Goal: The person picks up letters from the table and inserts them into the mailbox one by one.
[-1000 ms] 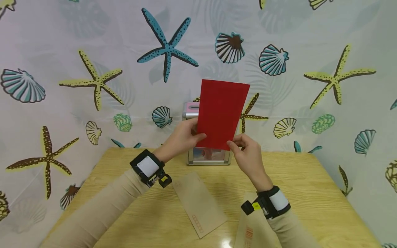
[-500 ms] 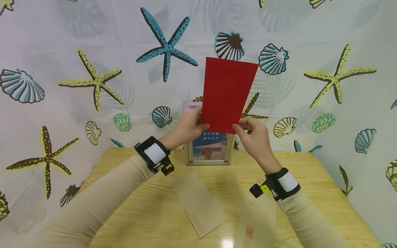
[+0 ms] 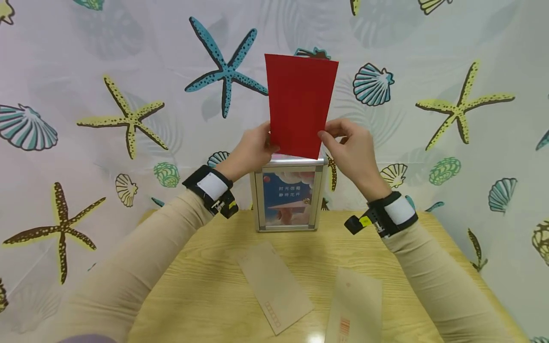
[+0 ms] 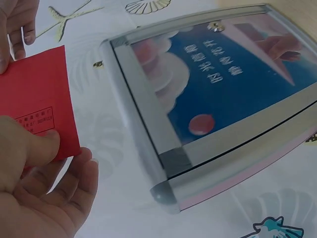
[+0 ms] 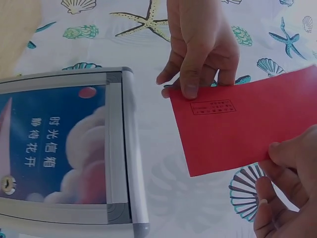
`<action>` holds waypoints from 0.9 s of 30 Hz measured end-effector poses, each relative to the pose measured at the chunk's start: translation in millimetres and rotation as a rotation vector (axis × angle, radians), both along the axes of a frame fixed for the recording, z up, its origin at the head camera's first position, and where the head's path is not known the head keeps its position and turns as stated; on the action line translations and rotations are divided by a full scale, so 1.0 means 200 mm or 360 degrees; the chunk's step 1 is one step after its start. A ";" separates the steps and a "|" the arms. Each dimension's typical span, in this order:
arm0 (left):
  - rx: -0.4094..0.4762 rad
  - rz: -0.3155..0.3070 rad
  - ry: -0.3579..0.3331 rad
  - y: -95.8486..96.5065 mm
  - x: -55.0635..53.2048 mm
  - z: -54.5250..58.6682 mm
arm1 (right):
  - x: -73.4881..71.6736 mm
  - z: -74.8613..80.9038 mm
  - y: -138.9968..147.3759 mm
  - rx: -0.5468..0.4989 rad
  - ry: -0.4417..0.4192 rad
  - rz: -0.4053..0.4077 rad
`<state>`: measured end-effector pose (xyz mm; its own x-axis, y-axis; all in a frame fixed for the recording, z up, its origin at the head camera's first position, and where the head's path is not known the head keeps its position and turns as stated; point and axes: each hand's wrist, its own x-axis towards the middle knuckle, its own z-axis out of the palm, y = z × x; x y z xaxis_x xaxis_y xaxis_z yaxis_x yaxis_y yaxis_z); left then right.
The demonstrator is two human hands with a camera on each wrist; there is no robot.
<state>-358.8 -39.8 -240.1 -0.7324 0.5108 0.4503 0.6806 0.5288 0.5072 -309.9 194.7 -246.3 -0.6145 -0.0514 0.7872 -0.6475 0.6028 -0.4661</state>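
Note:
A red envelope (image 3: 300, 102) is held upright over the top of a metal-framed letter box (image 3: 289, 197) at the back of the table. My left hand (image 3: 253, 150) pinches its lower left edge, thumb in front. On the lower right edge, my right hand (image 3: 351, 147) grips it between thumb and fingers. Small printed text in a frame shows near the end of the red envelope (image 5: 247, 119) in the right wrist view. The envelope's lower edge overlaps the pink box top in the head view, hiding most of it. The box front carries a blue picture with white characters.
Two tan envelopes lie on the wooden table (image 3: 206, 286): one envelope (image 3: 276, 286) in front of the box, the other envelope (image 3: 356, 305) nearer at the right. A cloth with starfish and shells (image 3: 227, 71) hangs behind and at the sides.
Both hands have raised the red envelope and shifted it, first rightward, then back left, from in front of the box to above it. The box front has come into view.

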 end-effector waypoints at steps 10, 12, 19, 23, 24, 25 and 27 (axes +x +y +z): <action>0.0063 0.0129 0.0130 -0.03 -0.09 0.00 | -0.12 0.05 -0.04 0.0057 -0.0039 -0.0022; 0.0090 0.0126 0.0178 -0.03 -0.10 -0.02 | -0.15 0.05 -0.04 0.0060 -0.0059 -0.0029; 0.0149 0.0103 0.0280 -0.01 -0.10 -0.05 | -0.23 0.00 -0.03 0.0089 -0.0106 -0.0025; 0.0178 0.0117 0.0250 0.00 -0.09 -0.04 | -0.27 -0.02 -0.02 0.0104 -0.0103 -0.0022; 0.0182 0.0126 0.0244 0.00 -0.09 -0.04 | -0.28 -0.03 -0.02 0.0107 -0.0100 -0.0024; 0.0188 0.0131 0.0239 0.00 -0.09 -0.03 | -0.28 -0.03 -0.02 0.0108 -0.0098 -0.0023; 0.0199 0.0147 0.0239 0.00 -0.08 -0.03 | -0.30 -0.03 -0.01 0.0107 -0.0096 -0.0024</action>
